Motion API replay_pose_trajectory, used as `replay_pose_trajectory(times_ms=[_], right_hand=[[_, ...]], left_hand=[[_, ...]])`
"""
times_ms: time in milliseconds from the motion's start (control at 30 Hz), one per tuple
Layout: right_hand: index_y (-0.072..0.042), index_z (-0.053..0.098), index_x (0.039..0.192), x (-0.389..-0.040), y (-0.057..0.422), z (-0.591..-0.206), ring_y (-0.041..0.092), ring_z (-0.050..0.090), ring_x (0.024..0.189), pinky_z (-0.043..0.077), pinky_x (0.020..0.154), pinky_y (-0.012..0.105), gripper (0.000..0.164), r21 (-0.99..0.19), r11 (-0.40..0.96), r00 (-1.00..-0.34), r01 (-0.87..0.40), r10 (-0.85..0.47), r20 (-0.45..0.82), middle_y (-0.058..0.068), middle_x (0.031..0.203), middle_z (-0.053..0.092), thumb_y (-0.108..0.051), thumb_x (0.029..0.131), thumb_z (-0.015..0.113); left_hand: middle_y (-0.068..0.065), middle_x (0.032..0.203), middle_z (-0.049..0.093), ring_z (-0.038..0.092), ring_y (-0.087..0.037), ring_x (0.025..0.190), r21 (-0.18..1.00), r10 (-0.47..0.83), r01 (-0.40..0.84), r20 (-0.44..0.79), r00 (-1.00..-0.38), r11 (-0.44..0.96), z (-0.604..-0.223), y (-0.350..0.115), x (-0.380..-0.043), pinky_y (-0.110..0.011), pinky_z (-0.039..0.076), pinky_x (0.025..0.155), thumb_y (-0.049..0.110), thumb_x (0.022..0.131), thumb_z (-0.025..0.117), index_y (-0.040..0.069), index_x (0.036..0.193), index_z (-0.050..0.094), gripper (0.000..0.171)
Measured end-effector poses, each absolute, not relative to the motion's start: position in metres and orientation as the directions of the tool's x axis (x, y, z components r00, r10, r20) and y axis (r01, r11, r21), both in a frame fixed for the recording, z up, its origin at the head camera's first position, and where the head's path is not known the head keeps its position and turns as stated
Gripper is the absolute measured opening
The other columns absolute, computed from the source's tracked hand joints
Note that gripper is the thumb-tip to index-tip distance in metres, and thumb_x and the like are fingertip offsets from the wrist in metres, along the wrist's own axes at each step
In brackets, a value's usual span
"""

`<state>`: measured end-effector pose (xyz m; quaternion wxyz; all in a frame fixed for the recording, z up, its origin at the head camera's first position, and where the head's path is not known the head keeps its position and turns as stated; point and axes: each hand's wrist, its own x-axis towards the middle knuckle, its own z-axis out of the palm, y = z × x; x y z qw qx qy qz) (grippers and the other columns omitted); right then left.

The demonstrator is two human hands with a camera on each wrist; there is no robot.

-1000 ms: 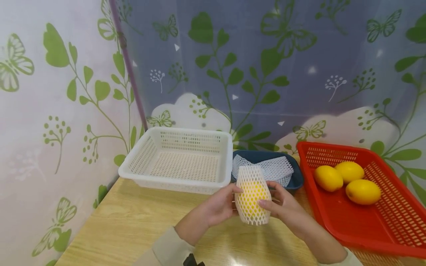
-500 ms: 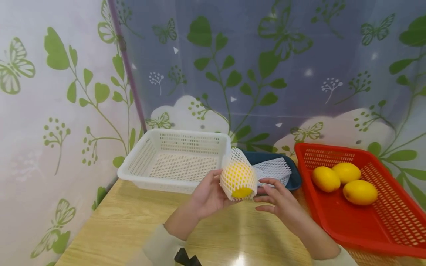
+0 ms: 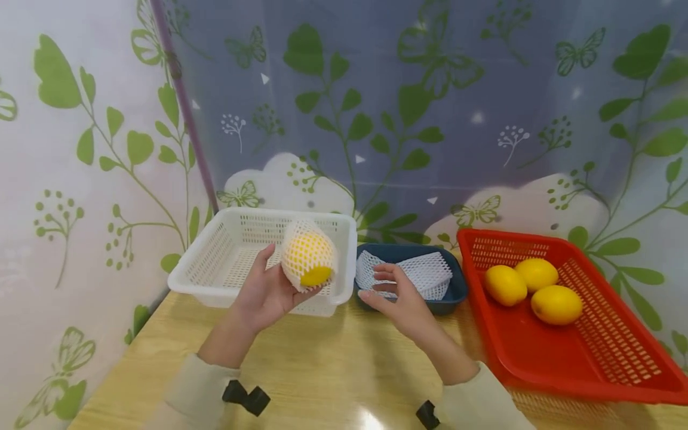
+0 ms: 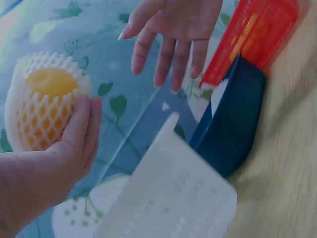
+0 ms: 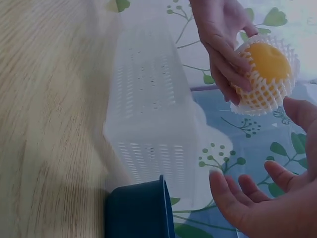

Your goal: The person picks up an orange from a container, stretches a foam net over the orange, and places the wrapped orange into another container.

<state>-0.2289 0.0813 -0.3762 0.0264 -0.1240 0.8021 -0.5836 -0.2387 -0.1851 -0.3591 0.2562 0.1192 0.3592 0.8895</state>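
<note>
A lemon (image 3: 316, 257) in a white foam net sleeve (image 3: 292, 254) rests in the grip of my left hand (image 3: 266, 292). It is held up over the right part of the white basket (image 3: 180, 280), with one end of the lemon bare at the sleeve's opening. Apart from it, my right hand (image 3: 405, 307) hangs near the front edge of the blue tub (image 3: 457, 289), fingers spread and loosely bent, holding nothing. More foam net sleeves (image 3: 430, 272) lie in that tub. Both wrist views show the lemon (image 4: 52, 82) in the left fingers and the right palm (image 4: 183, 20) free.
A red basket (image 3: 516, 358) at the right holds 3 lemons (image 3: 557, 304). White basket, blue tub and red basket stand side by side on the wooden table (image 3: 333, 370). Behind them hangs a patterned curtain (image 3: 322, 137).
My right hand has let go of the sleeved lemon. My left hand has carried it leftward and up, from in front of the blue tub to over the white basket. The head view has shifted slightly.
</note>
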Motion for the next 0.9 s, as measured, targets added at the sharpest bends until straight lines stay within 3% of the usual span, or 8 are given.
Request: replay_pose_trajectory(times_ms=[167,367,467,567,700,800,900], right_hand=[[-0.010,0.040,0.144,-0.239,0.062,-0.383,0.032,0.034,0.138,0.039,0.104,0.053,0.073,-0.867,0.418,-0.954,-0.271,-0.236,0.184,0.013,0.151,0.034,-0.036,0.085,0.075],[-0.014,0.032,0.151,-0.246,0.047,-0.391,0.037,0.022,0.144,0.029,0.106,0.064,0.086,-0.775,0.543,-0.940,-0.323,-0.282,0.193,0.013,0.160,0.016,-0.050,0.084,0.072],[-0.014,0.030,0.152,-0.249,0.042,-0.393,0.039,0.020,0.144,0.027,0.106,0.067,0.088,-0.745,0.577,-0.936,-0.334,-0.297,0.189,0.013,0.161,0.012,-0.051,0.084,0.071],[-0.012,0.030,0.152,-0.254,0.036,-0.396,0.039,0.017,0.145,0.022,0.107,0.068,0.088,-0.694,0.620,-0.926,-0.367,-0.318,0.205,0.014,0.161,0.013,-0.052,0.084,0.070],[-0.012,0.029,0.153,-0.258,0.028,-0.400,0.036,0.012,0.146,0.015,0.111,0.066,0.091,-0.621,0.677,-0.917,-0.394,-0.335,0.216,0.012,0.160,0.019,-0.057,0.083,0.068],[-0.014,0.027,0.154,-0.259,0.027,-0.403,0.035,0.010,0.147,0.012,0.113,0.063,0.096,-0.587,0.712,-0.921,-0.385,-0.331,0.203,0.010,0.160,0.021,-0.063,0.080,0.067],[-0.015,0.027,0.154,-0.259,0.028,-0.408,0.035,0.010,0.147,0.012,0.114,0.061,0.099,-0.556,0.747,-0.931,-0.363,-0.311,0.190,0.008,0.159,0.023,-0.068,0.080,0.064]], left_hand=[[-0.005,0.136,0.043,0.061,-0.028,0.110,0.743,0.429,-0.295,-0.012,-0.903,-0.601,-0.358,-0.207,-0.245,-0.036,0.052,0.093,0.048,0.101,0.038,0.022,0.148,0.023,0.056],[0.000,0.129,0.046,0.060,-0.021,0.108,0.854,0.327,-0.148,0.028,-0.944,-0.500,-0.356,-0.239,-0.260,-0.034,0.053,0.089,0.039,0.103,0.039,0.024,0.143,0.027,0.045],[0.000,0.122,0.050,0.059,-0.013,0.104,0.956,0.243,-0.021,0.054,-0.969,-0.294,-0.355,-0.252,-0.268,-0.031,0.053,0.085,0.035,0.104,0.037,0.019,0.145,0.024,0.045],[-0.006,0.122,0.050,0.058,-0.011,0.100,0.997,0.131,0.077,0.073,-0.989,0.025,-0.355,-0.264,-0.274,-0.027,0.052,0.082,0.037,0.103,0.042,0.012,0.148,0.018,0.057],[-0.021,0.135,0.042,0.052,-0.027,0.115,0.919,0.014,0.091,0.093,-0.996,0.383,-0.358,-0.275,-0.280,-0.038,0.048,0.091,0.043,0.096,0.056,0.007,0.153,0.009,0.082],[-0.027,0.143,0.037,0.044,-0.041,0.125,0.824,-0.039,0.090,0.135,-0.990,0.560,-0.365,-0.281,-0.285,-0.053,0.044,0.095,0.046,0.091,0.063,0.007,0.154,0.008,0.092],[-0.030,0.139,0.042,0.047,-0.047,0.121,0.716,-0.062,0.089,0.182,-0.981,0.692,-0.373,-0.284,-0.291,-0.059,0.045,0.091,0.049,0.088,0.065,0.007,0.154,0.011,0.095]])
